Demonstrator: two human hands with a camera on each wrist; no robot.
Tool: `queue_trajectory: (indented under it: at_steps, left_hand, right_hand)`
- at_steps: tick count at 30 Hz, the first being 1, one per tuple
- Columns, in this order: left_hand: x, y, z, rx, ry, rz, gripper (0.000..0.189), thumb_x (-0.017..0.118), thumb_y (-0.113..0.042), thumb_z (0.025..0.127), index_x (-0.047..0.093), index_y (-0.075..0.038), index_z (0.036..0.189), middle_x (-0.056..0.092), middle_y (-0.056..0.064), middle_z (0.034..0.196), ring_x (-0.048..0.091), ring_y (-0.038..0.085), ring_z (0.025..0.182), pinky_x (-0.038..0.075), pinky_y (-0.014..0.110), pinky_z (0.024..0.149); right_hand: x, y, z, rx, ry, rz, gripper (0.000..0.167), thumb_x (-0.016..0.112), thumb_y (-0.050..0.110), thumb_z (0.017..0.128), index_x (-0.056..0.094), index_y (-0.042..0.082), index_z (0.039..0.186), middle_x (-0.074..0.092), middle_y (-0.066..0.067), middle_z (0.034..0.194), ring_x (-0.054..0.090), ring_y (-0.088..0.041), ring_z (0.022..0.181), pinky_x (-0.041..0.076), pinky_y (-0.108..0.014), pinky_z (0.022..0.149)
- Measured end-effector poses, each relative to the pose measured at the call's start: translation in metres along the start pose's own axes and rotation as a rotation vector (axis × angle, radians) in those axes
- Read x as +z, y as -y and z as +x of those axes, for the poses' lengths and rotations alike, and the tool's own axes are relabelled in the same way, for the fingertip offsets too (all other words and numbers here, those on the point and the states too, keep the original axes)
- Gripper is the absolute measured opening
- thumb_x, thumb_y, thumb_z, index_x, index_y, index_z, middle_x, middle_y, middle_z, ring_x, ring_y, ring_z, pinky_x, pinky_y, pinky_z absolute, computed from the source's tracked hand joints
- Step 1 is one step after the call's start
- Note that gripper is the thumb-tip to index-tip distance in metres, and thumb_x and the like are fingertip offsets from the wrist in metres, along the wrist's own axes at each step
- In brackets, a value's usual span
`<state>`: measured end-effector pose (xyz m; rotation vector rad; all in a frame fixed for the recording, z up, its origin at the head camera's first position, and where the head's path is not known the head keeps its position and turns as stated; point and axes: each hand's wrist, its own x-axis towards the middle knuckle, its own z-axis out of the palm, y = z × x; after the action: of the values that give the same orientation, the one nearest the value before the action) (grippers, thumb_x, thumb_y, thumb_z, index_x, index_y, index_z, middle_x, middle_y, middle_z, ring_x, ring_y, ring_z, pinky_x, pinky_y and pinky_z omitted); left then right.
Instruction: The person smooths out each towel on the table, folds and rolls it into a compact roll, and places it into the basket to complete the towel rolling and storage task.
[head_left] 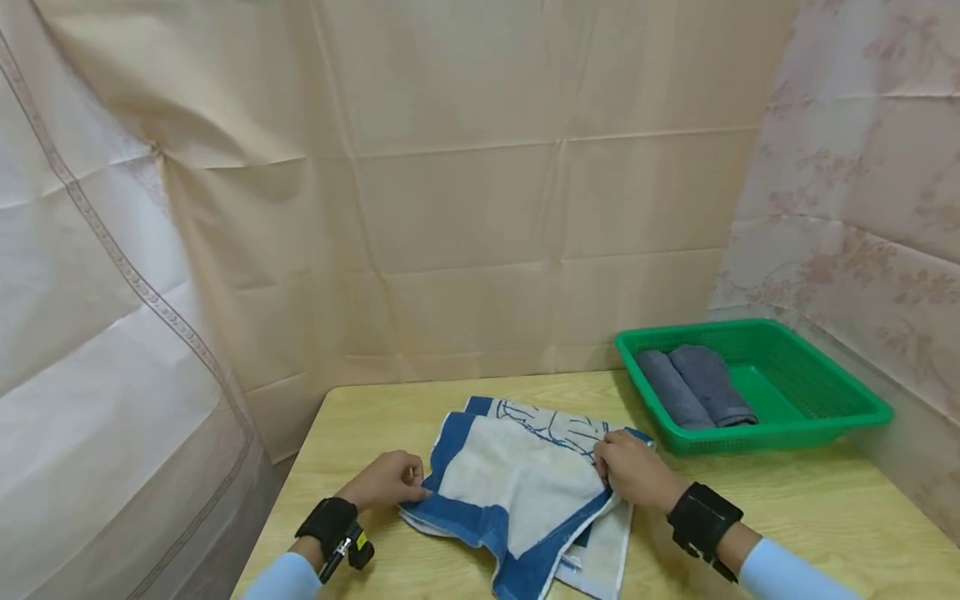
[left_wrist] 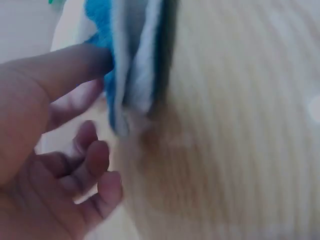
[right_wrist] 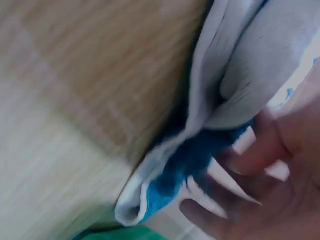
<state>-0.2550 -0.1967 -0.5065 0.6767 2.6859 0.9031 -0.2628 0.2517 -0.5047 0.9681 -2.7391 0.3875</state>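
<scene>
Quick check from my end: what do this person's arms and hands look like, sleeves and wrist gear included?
Both the left hand and right hand are ungloved. The sleeves are light blue. Wide black wristbands circle both wrists; below the left one sits a small black unit with a yellow mark.

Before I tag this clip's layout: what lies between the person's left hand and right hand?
The blue-and-white towel spans the stretch between the left hand and the right hand; the head view shows it.
</scene>
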Motion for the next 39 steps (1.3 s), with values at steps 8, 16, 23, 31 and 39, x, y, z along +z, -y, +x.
queue_trajectory:
  at_steps: [8,16,23,31,39]
  left_hand:
    - [0.009,-0.009,0.014,0.134,-0.022,0.072,0.022,0.074,-0.015,0.096,0.061,-0.012,0.115,0.058,0.002,0.101,0.055,0.02,0.09,0.046,0.033,0.078]
    - [0.012,-0.014,0.014,0.012,0.028,-0.051,0.04,0.078,-0.022,0.095,0.058,-0.021,0.129,0.051,-0.004,0.077,0.049,0.01,0.066,0.038,0.024,0.058]
    - [0.013,-0.013,0.011,0.015,0.049,-0.078,0.031,0.077,-0.01,0.091,0.063,-0.022,0.116,0.048,-0.004,0.079,0.046,0.011,0.068,0.036,0.025,0.059]
    - [0.004,-0.005,0.001,-0.036,0.038,-0.122,0.031,0.072,0.0,0.085,0.064,-0.02,0.107,0.054,0.001,0.102,0.05,0.021,0.09,0.038,0.032,0.068]
    - [-0.003,-0.001,-0.007,-0.055,0.105,-0.238,0.025,0.072,0.002,0.088,0.067,-0.014,0.106,0.059,0.003,0.118,0.048,0.029,0.114,0.039,0.048,0.092]
  right_hand:
    - [-0.007,0.036,-0.005,-0.194,0.245,0.282,0.028,0.068,0.049,0.098,0.062,0.029,0.117,0.051,0.007,0.107,0.047,-0.007,0.092,0.044,-0.028,0.077]
    - [0.004,0.048,-0.01,-0.432,0.349,0.255,0.023,0.068,0.042,0.1,0.066,0.032,0.121,0.053,0.014,0.113,0.048,-0.003,0.099,0.046,-0.022,0.083]
    - [-0.003,0.027,-0.008,-0.415,0.313,0.553,0.01,0.063,0.023,0.104,0.069,0.031,0.105,0.06,0.018,0.097,0.052,0.001,0.085,0.049,-0.022,0.076]
    - [-0.027,-0.005,-0.022,-0.469,0.342,0.832,0.014,0.064,0.008,0.101,0.071,0.017,0.107,0.07,0.0,0.102,0.062,-0.005,0.087,0.056,-0.029,0.074]
    - [-0.033,-0.016,-0.032,-0.358,0.526,0.812,0.022,0.063,-0.003,0.098,0.07,0.015,0.107,0.069,0.001,0.108,0.063,-0.006,0.096,0.055,-0.03,0.079]
